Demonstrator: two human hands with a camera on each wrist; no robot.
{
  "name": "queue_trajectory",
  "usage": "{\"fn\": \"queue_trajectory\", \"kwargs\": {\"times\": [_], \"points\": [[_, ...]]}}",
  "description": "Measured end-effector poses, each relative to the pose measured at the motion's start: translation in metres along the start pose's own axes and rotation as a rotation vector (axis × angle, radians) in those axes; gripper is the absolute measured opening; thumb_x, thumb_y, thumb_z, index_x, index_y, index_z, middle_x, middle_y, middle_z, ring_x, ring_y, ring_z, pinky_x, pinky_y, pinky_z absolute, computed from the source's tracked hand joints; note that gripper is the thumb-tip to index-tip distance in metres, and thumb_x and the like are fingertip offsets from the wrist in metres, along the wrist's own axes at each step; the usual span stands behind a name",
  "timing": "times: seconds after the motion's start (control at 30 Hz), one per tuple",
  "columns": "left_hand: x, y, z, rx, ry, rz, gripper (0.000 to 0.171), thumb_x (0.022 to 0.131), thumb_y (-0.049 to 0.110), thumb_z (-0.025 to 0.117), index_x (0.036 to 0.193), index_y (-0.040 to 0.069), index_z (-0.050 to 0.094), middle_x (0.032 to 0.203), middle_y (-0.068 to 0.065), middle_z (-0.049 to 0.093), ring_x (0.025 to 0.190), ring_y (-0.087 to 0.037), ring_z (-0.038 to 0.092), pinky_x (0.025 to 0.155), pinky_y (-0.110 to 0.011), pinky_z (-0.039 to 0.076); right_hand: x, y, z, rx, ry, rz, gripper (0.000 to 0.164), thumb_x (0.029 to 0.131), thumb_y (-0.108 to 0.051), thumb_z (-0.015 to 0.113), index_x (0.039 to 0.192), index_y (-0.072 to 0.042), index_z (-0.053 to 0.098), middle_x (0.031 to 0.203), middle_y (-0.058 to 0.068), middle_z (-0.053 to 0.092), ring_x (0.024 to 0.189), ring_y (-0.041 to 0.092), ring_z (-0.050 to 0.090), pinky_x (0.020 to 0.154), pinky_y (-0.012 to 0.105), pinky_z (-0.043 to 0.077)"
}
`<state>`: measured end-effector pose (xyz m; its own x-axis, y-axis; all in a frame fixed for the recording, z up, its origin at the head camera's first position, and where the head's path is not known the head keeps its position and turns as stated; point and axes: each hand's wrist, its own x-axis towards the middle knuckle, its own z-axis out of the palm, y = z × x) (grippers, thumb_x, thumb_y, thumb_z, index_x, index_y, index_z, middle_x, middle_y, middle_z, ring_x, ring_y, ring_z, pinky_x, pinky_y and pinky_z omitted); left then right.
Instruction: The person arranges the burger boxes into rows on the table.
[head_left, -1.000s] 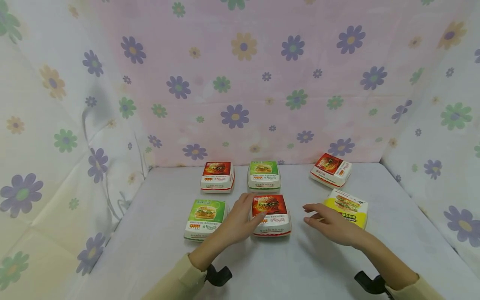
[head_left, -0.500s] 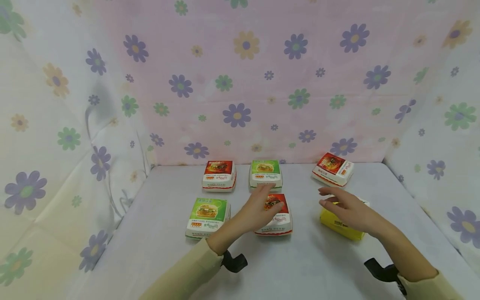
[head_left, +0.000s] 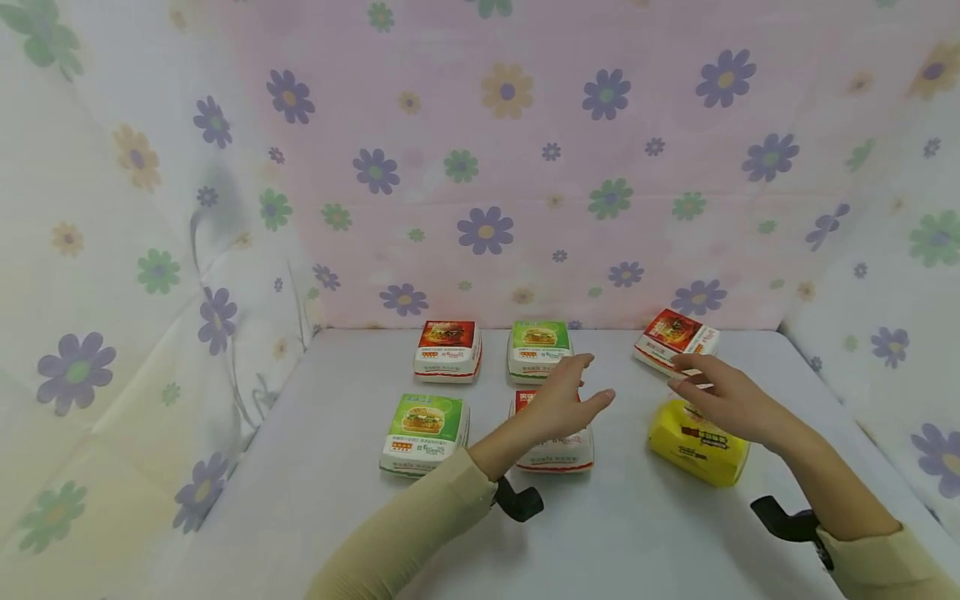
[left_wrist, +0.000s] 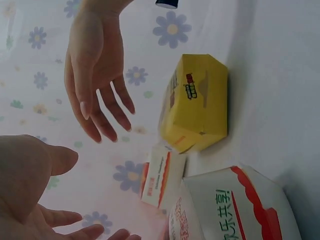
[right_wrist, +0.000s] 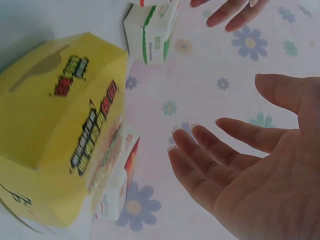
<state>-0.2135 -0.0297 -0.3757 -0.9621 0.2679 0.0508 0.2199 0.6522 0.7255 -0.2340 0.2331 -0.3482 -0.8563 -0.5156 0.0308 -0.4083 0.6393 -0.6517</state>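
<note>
My left hand [head_left: 558, 407] is held over the front middle burger box [head_left: 553, 454], red-topped with white sides, and partly covers it in the head view. Its fingers are extended and the thumb stands apart, with nothing in the grasp. Over the yellow burger box [head_left: 697, 446] at the right hovers my right hand [head_left: 731, 402], fingers loosely bent and holding nothing. The right wrist view shows a gap between this hand's fingers [right_wrist: 200, 165] and the yellow box. Behind it sits a red-topped box [head_left: 675, 340], turned at an angle, its near corner overlapped by the right fingertips.
A red-topped box [head_left: 447, 350] and a green-topped box [head_left: 538, 350] stand along the back of the white table [head_left: 315, 500]. Another green-topped box [head_left: 425, 433] is at front left. Flower-patterned cloth [head_left: 487, 192] surrounds the table on three sides.
The left hand has lifted off the side of the front red-topped box and moved right over it. The right hand has shifted right and farther back, uncovering the yellow box's front.
</note>
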Motion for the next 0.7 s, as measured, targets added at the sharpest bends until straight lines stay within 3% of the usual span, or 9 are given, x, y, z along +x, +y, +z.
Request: {"fn": "queue_trajectory", "kwargs": {"times": [0.17,0.3,0.7], "points": [[0.013,0.009,0.01,-0.031,0.003,-0.027,0.068,0.09,0.05,0.057,0.144,0.018,0.032,0.139,-0.001,0.042,0.113,-0.015,0.052,0.086,-0.028,0.048,0.008,0.008,-0.013,-0.022,-0.004,0.045,0.058,0.099,-0.042,0.043,0.138,0.0,0.036,0.136,0.024,0.041,0.115,0.042,0.048,0.084,0.052,0.048],[0.023,0.014,0.016,-0.093,-0.001,-0.088,0.071,0.088,0.053,0.057,0.145,0.02,0.031,0.14,0.002,0.041,0.115,-0.016,0.053,0.083,-0.03,0.05,0.015,0.017,-0.021,-0.033,-0.003,0.066,0.061,0.099,-0.045,0.041,0.139,0.001,0.034,0.138,0.026,0.038,0.119,0.045,0.042,0.088,0.058,0.043],[0.046,0.025,0.031,-0.243,0.02,-0.231,0.071,0.087,0.053,0.058,0.144,0.021,0.031,0.139,0.002,0.043,0.12,-0.018,0.048,0.092,-0.038,0.047,0.03,0.034,-0.039,0.011,-0.004,0.107,0.066,0.099,-0.046,0.037,0.142,0.003,0.028,0.143,0.029,0.029,0.122,0.046,0.036,0.091,0.062,0.038]]}}
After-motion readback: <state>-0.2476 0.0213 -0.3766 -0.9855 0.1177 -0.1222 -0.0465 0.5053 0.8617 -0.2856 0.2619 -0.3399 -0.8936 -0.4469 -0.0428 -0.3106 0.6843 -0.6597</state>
